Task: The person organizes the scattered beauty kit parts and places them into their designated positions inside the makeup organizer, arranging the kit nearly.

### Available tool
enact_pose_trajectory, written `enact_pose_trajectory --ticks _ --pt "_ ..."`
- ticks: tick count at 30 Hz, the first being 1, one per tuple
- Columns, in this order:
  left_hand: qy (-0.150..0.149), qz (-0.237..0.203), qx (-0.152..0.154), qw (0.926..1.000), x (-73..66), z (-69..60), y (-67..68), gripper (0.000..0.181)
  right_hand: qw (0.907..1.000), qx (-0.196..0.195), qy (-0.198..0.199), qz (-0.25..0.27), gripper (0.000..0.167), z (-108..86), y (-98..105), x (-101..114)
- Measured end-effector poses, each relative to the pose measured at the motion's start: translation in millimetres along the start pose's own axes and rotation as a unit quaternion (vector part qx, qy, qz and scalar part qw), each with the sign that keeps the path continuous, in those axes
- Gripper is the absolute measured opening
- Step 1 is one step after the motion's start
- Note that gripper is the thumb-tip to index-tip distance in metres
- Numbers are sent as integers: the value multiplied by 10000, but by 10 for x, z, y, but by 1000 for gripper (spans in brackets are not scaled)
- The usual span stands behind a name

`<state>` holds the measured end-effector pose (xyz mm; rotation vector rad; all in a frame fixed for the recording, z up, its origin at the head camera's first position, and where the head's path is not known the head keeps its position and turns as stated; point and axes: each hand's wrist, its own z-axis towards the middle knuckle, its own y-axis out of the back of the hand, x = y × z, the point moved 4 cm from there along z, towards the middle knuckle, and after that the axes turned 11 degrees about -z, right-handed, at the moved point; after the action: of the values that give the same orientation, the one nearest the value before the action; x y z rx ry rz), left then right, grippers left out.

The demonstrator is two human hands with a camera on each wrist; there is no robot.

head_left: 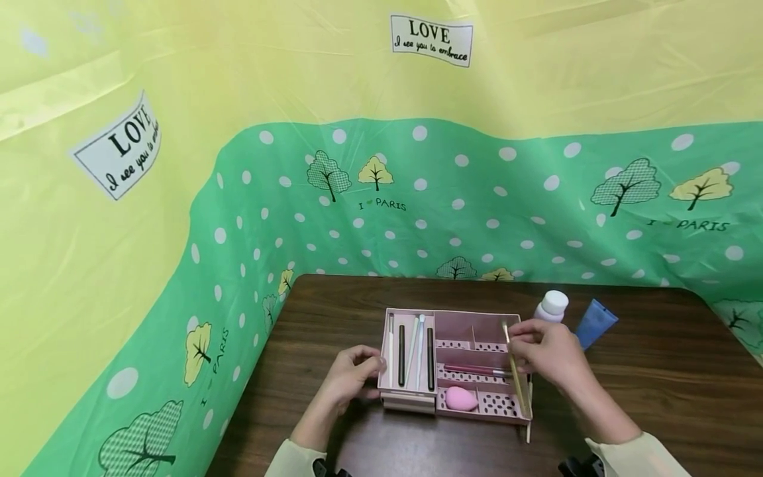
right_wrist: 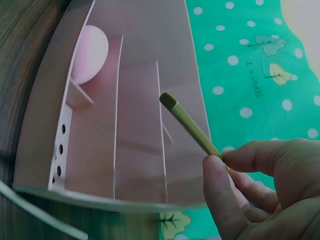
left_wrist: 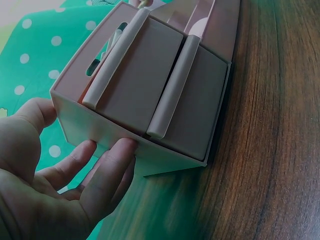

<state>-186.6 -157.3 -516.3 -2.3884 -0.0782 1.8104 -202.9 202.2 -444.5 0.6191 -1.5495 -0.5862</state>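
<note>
A pink cosmetics organizer (head_left: pixel 459 323) stands on the table. My left hand (head_left: pixel 352 374) touches its left side; in the left wrist view the thumb is at the top edge and the fingertips (left_wrist: pixel 125 145) rest against the side panel. Between thumb and fingers, my right hand (head_left: pixel 551 348) pinches a slim brush with a gold-coloured handle (head_left: pixel 517 374), above the organizer's right end. The right wrist view shows the handle's blunt end (right_wrist: pixel 170 101) over the compartments. A pink makeup sponge (head_left: pixel 461 399) sits in the front row, and a dark red brush (head_left: pixel 477 370) lies in the middle row.
Several slim brushes and pens, including a black pen (head_left: pixel 401 356), lie in the organizer's left tray. Two drawers (left_wrist: pixel 135 75) are below it. Behind my right hand stand a white bottle (head_left: pixel 553 306) and a blue tube (head_left: pixel 596 323). A patterned curtain (head_left: pixel 417 232) surrounds the table (head_left: pixel 334 298).
</note>
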Motion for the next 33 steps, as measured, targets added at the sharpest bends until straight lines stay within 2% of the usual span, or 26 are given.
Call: enact_pose_trajectory --ticks 6,14,21,27,33 --pt "1 19 3 10000 -21 -10 -1 36 9998 83 134 116 29 33 -83 166" --pt "-2 34 9 10000 -14 -8 3 36 9974 259 226 628 30 84 -226 376" --pt "62 -17 15 10000 32 -14 -6 35 9981 238 128 560 30 96 -362 535" --pt "50 21 10 10000 17 -17 -7 35 9970 249 213 699 29 125 -461 664" --pt "47 77 -5 10000 6 -1 -6 34 9947 425 154 920 28 151 -582 758"
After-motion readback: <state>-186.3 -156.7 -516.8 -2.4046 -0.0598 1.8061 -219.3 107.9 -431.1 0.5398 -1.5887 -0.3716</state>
